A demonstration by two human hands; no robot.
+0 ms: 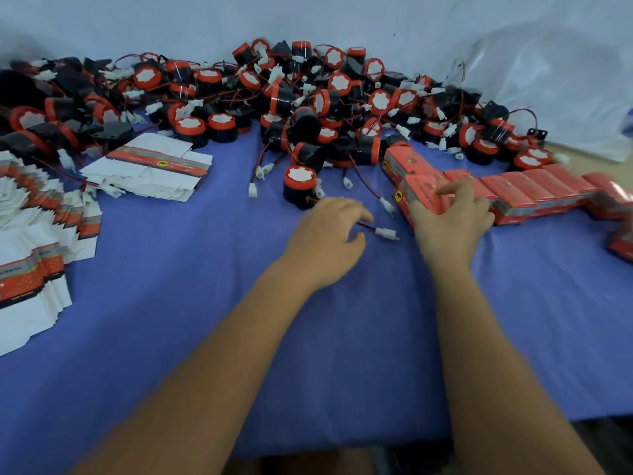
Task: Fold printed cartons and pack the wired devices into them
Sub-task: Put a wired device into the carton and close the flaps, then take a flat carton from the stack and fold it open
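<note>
A blue cloth (205,320) covers the desk, running smooth from the near edge up to the back. Behind it stands a pale, bluish-white wall (308,18). Far right, a crumpled clear plastic sheet (555,84) lies bunched against that wall, and a strip of bare tan desk (613,166) shows beside it.

A blue cloth (171,337) covers the table. On it, along the far side, lies a heap of black-and-red wired devices (274,94); flat printed cartons (150,166) are stacked at the left, and a row of folded red cartons (534,193) runs along the right.
</note>
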